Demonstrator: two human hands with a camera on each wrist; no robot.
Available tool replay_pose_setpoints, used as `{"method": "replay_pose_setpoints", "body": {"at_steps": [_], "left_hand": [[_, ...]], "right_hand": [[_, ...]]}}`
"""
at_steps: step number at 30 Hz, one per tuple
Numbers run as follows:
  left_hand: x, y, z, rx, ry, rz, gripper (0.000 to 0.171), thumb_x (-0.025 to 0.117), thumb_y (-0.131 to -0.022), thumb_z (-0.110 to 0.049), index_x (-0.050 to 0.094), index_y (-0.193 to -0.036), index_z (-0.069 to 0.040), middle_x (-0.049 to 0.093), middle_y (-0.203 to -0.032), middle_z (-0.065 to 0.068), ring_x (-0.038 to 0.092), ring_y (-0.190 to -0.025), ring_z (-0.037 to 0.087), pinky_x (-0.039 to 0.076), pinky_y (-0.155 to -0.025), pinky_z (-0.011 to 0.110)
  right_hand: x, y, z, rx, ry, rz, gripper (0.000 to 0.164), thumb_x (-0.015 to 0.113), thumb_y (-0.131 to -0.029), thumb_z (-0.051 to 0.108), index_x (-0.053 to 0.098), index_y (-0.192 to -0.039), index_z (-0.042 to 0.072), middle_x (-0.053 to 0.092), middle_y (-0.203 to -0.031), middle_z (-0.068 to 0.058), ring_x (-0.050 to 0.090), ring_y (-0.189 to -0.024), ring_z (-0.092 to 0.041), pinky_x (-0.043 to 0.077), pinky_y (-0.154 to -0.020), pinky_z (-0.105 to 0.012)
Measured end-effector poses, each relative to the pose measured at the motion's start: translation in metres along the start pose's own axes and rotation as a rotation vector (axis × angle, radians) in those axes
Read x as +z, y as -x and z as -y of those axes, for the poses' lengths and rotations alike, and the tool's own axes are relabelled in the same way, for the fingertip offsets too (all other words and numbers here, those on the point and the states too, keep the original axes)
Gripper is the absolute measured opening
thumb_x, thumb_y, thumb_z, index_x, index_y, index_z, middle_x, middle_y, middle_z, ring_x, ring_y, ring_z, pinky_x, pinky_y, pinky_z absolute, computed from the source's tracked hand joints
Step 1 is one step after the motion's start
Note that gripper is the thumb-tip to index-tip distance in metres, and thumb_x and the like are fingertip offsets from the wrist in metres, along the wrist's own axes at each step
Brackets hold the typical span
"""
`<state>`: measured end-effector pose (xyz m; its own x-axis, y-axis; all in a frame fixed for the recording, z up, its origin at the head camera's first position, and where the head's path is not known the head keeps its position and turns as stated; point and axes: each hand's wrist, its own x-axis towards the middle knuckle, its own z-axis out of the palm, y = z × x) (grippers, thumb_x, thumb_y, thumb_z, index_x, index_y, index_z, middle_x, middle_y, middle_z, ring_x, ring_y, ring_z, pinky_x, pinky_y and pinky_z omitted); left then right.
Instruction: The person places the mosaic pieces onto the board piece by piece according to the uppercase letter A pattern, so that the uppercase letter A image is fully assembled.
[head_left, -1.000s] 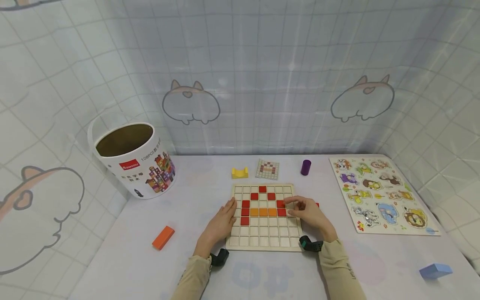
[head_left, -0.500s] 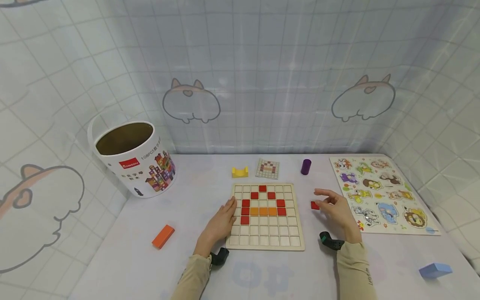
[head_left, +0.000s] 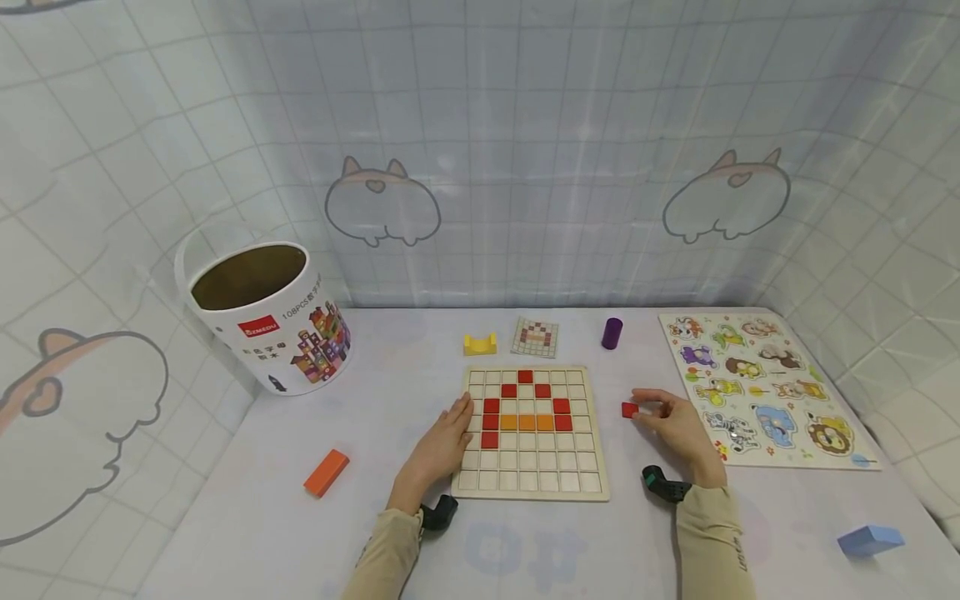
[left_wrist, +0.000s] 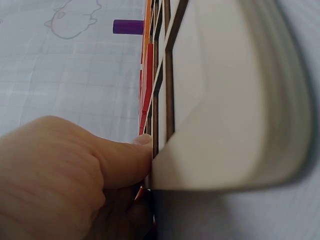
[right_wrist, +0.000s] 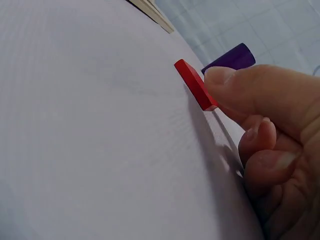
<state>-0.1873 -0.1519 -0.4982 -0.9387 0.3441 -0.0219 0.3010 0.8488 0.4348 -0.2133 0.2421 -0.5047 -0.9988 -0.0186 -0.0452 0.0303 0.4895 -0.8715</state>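
Observation:
A square wooden grid board [head_left: 527, 483] lies on the table, with red and orange tiles in some of its cells. Along its left edge rests my left hand [head_left: 440, 443], fingers extended; in the left wrist view a digit touches the board's rim. Right of the board, a loose red tile [head_left: 630, 410] sits by the fingertips of my right hand [head_left: 678, 425]. The right wrist view shows the thumb on one end of this tile [right_wrist: 196, 86], another finger just beneath, in what looks like a pinch. The remaining fingers curl in. The far side of the tile is hidden.
Behind the board stand a yellow block [head_left: 480, 345], a pattern card [head_left: 535, 337] and a purple cylinder [head_left: 612, 333]. An animal puzzle board [head_left: 795, 461] lies right, a blue block [head_left: 870, 541] nearer. Left are a bucket [head_left: 300, 367] and an orange block [head_left: 326, 473].
My right hand has left the board and moved right to the loose red tile, its fingers then lowering toward it. The left hand has stayed at the board's left edge.

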Motion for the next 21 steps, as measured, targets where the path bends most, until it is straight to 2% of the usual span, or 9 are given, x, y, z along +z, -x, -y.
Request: {"method": "replay_pose_setpoints", "body": {"at_steps": [2,6,14,21], "left_hand": [[-0.0004,0.0004,0.0001,0.0,0.0,0.001,0.054,0.047,-0.101,-0.013,0.031,-0.148,0.005,0.026,-0.159,0.019,0.026,-0.147,0.034,0.024,-0.121,0.05],[-0.0015,0.0017,-0.0007,-0.008,0.009,0.007,0.053,0.047,-0.101,-0.012,0.031,-0.148,0.005,0.025,-0.159,0.019,0.025,-0.147,0.033,0.024,-0.122,0.05],[-0.0029,0.0021,-0.003,-0.001,0.03,0.007,0.053,0.047,-0.1,-0.01,0.031,-0.148,0.007,0.025,-0.159,0.02,0.026,-0.147,0.035,0.024,-0.121,0.051],[-0.0007,0.0009,-0.0007,-0.006,0.03,0.006,0.053,0.047,-0.101,-0.011,0.031,-0.148,0.006,0.024,-0.159,0.019,0.025,-0.147,0.034,0.023,-0.122,0.051]], "right_hand": [[0.0017,-0.0011,-0.0015,0.001,0.013,-0.001,0.042,0.073,-0.085,0.011,0.063,-0.125,0.004,0.055,-0.081,-0.003,0.042,-0.063,-0.008,0.034,-0.05,-0.02],[0.0043,-0.0023,-0.0052,-0.017,0.034,0.002,0.04,0.072,-0.085,0.01,0.064,-0.124,0.004,0.051,-0.074,0.0,0.043,-0.063,-0.008,0.034,-0.05,-0.019],[0.0038,-0.0004,-0.0074,-0.034,0.091,-0.002,0.037,0.071,-0.084,0.008,0.066,-0.121,0.006,0.051,-0.072,-0.003,0.044,-0.063,-0.009,0.035,-0.051,-0.02],[0.0048,-0.0014,-0.0057,-0.046,0.094,-0.024,0.036,0.071,-0.085,0.008,0.067,-0.12,0.004,0.05,-0.071,-0.002,0.043,-0.062,-0.009,0.034,-0.049,-0.021]]}}
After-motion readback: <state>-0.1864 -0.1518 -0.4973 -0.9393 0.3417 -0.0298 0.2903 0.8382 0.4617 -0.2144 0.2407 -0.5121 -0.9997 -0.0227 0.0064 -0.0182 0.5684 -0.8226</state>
